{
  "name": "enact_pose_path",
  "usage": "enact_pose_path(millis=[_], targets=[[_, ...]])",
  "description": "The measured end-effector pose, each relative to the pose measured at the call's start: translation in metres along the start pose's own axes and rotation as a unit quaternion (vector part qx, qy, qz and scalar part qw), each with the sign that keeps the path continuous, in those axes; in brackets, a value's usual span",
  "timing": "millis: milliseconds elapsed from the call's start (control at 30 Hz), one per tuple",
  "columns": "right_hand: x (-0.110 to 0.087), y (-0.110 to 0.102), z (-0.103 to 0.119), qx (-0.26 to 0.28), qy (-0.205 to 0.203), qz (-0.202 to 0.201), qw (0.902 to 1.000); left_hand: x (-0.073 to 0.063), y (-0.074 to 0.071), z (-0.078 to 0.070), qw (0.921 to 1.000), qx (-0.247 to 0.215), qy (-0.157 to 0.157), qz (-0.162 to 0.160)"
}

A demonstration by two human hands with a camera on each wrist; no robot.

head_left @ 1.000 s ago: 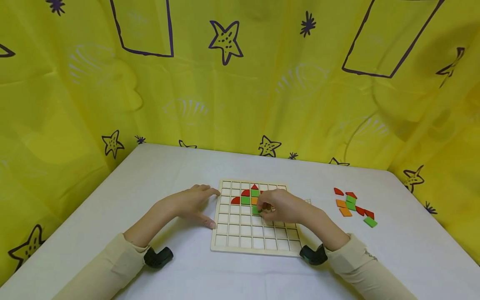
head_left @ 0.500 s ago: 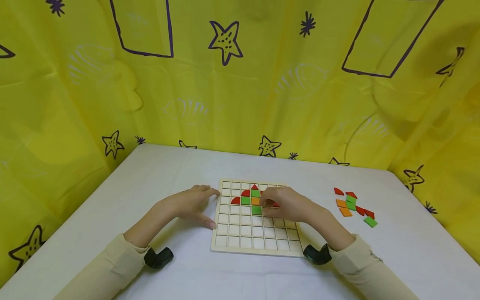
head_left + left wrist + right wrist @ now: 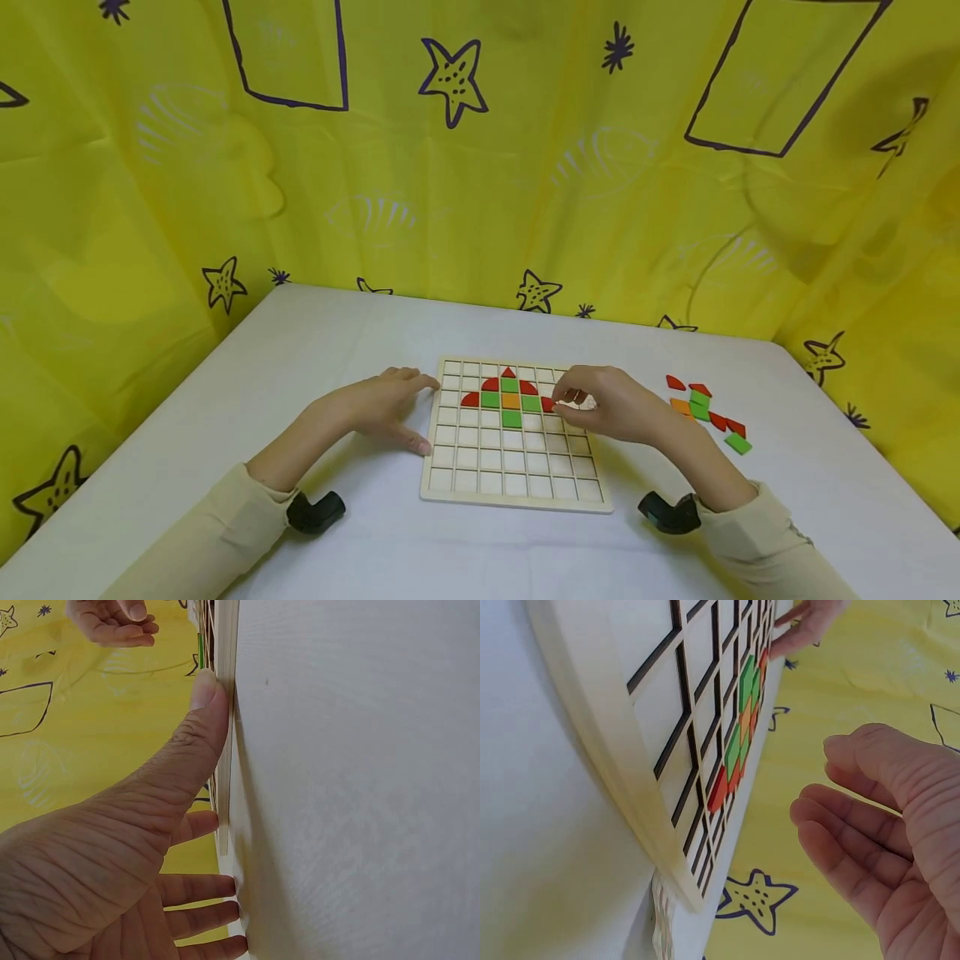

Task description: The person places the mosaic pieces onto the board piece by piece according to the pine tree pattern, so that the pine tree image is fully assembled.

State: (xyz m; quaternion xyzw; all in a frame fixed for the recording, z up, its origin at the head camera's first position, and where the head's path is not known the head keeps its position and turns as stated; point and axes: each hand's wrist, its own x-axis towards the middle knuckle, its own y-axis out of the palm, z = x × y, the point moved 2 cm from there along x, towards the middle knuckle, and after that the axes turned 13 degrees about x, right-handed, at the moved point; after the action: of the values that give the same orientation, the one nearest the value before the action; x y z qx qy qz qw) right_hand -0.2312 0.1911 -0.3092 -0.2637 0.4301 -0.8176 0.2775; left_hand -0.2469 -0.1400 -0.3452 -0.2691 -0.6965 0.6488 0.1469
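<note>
Two hands bracket the gridded board (image 3: 517, 502): left hand (image 3: 382, 408), fingers spread, thumb at its edge; right hand (image 3: 615, 404), loosely curled, thumb and fingertips apart. Head view puts a red tile (image 3: 547, 405) right by those fingertips; right wrist view reveals a gap! Only head view catches loose tiles (image 3: 699, 412) beyond the right fingers.

White table (image 3: 480, 554) before you, a grid board (image 3: 517, 502) and loose tiles (image 3: 700, 399) on it.
Your board lies flat at twelve o'clock; well apart toward its three o'clock spread the tiles, red, green and orange, some touching, a red wedge (image 3: 675, 382) at the cluster's ten o'clock, a green square (image 3: 738, 443) toward four o'clock.
</note>
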Motion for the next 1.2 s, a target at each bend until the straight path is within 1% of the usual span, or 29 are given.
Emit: enact_pose_path(millis=[100, 200, 367, 700, 967, 1067, 1200], targets=[[-0.007, -0.004, -0.003, 0.003, 0.0, -0.012, 0.9999, 0.0, 0.0, 0.0, 1.0, 0.0, 0.001, 0.001], [-0.013, -0.007, -0.008, 0.009, -0.011, -0.03, 0.9994, 0.001, -0.001, 0.0, 1.0, 0.004, 0.001, 0.003], [-0.024, -0.013, -0.016, 0.01, -0.018, -0.058, 0.9981, 0.002, 0.0, 0.001, 0.9999, 0.01, 0.003, 0.005], [-0.043, -0.027, -0.025, -0.013, -0.01, -0.082, 0.9965, 0.001, 0.0, -0.001, 1.0, 0.007, 0.006, 0.004], [-0.06, -0.041, -0.033, -0.039, -0.023, -0.118, 0.992, 0.001, -0.001, -0.001, 0.9999, 0.011, 0.009, 0.001], [-0.068, -0.046, -0.038, -0.02, -0.009, -0.124, 0.9921, 0.001, -0.001, -0.001, 0.9999, 0.008, 0.013, -0.002], [-0.076, -0.054, -0.045, -0.022, 0.013, -0.13, 0.9912, 0.001, -0.002, -0.001, 0.9999, 0.002, 0.014, -0.003]])
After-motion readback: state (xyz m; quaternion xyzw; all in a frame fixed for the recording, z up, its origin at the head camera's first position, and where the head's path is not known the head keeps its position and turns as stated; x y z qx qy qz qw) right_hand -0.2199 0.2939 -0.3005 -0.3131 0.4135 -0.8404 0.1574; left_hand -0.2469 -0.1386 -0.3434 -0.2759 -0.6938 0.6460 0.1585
